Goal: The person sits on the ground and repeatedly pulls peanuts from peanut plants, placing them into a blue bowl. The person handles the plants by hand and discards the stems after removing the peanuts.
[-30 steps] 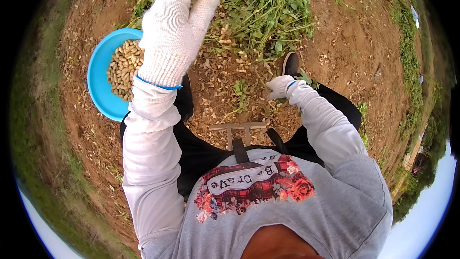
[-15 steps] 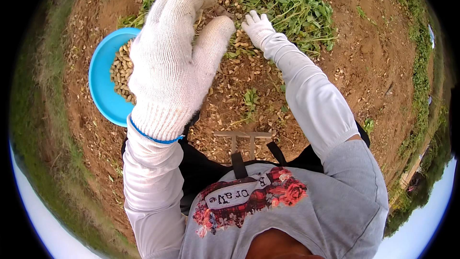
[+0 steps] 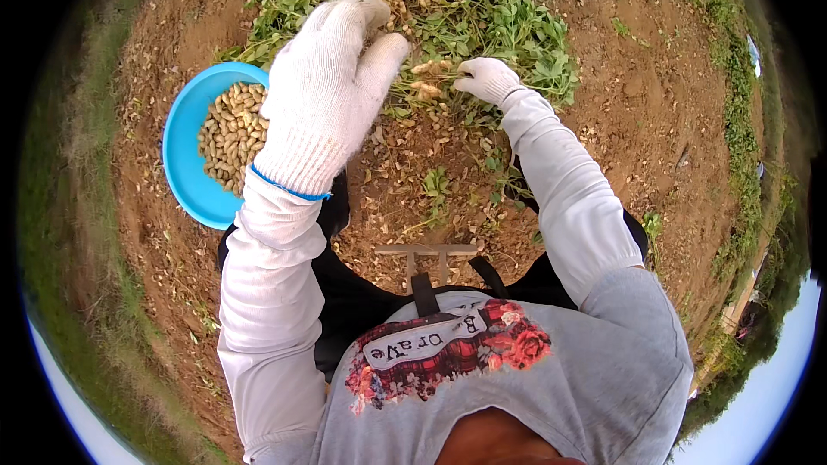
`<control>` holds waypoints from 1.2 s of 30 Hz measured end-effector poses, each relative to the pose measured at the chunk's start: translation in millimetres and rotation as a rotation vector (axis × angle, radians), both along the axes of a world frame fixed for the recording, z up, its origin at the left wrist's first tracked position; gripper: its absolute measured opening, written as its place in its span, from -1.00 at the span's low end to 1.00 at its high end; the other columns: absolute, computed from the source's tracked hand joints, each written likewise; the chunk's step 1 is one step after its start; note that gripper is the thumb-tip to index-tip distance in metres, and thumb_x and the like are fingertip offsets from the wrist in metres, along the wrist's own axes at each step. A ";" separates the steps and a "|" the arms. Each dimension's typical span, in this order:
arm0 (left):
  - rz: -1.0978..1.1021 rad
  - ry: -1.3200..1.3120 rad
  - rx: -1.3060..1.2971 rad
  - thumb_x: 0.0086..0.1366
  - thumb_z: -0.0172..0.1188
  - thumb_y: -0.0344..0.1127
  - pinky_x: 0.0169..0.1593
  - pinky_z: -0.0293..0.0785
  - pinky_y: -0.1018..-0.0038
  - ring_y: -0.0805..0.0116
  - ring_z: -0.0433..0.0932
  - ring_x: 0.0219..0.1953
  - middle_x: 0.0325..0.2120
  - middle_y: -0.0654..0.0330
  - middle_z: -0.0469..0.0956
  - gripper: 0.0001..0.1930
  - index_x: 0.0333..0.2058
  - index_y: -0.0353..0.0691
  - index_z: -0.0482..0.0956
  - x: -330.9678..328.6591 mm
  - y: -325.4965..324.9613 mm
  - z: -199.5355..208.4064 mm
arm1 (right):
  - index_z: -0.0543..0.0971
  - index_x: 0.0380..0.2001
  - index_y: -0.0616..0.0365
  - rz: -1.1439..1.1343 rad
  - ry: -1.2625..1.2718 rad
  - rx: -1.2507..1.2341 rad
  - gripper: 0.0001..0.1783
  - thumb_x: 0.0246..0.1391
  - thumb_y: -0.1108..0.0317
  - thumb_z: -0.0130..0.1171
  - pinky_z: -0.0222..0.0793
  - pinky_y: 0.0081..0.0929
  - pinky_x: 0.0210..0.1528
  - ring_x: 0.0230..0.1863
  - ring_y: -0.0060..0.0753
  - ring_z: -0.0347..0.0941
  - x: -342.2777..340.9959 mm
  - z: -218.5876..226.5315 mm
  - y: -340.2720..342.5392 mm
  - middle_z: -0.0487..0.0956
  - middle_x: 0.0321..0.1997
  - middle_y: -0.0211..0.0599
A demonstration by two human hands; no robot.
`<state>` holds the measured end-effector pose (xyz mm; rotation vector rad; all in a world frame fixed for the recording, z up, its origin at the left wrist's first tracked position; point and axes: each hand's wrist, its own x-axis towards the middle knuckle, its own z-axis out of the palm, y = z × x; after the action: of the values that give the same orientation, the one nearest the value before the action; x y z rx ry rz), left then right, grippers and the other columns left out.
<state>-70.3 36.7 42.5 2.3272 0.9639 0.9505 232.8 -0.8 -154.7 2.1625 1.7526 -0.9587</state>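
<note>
My left hand (image 3: 320, 90), in a white knit glove, hovers between a blue basin and the plants. Its fingers curve forward with a gap to the thumb, and nothing shows between them. My right hand (image 3: 489, 82), gloved too, is closed around the stems of a peanut plant. Pale peanut pods (image 3: 426, 86) hang from that plant to the left of the fist, and its leafy end (image 3: 498, 164) trails below the hand. Peanuts in their shells (image 3: 231, 133) lie in the blue basin (image 3: 183, 159), which my left hand partly covers.
A heap of green peanut plants (image 3: 517, 21) with pods among the stems lies ahead. Brown soil (image 3: 655, 120) scattered with dry bits surrounds it. A small wooden frame (image 3: 426, 250) shows between my legs. Grass grows along both sides.
My right hand has gone from spread fingers over the plants to a closed grip, drawing a peanut plant toward me. My left hand has lowered slightly, showing more of the basin.
</note>
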 end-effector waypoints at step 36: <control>-0.220 0.271 -0.262 0.41 0.22 0.02 -0.08 0.59 0.27 0.06 0.70 -0.17 -0.24 0.02 0.71 -0.59 -0.05 -0.24 0.66 51.1 -54.7 -0.6 | 0.58 0.00 0.25 -0.822 1.429 0.627 -0.61 0.12 0.32 0.20 0.41 -0.35 0.09 -0.15 -0.33 0.55 -47.0 167.2 -73.1 0.66 -0.18 -0.27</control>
<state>-19.2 -17.9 41.9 2.3104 0.8507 0.4026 185.8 -73.9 12.5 2.8895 1.5206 -3.0849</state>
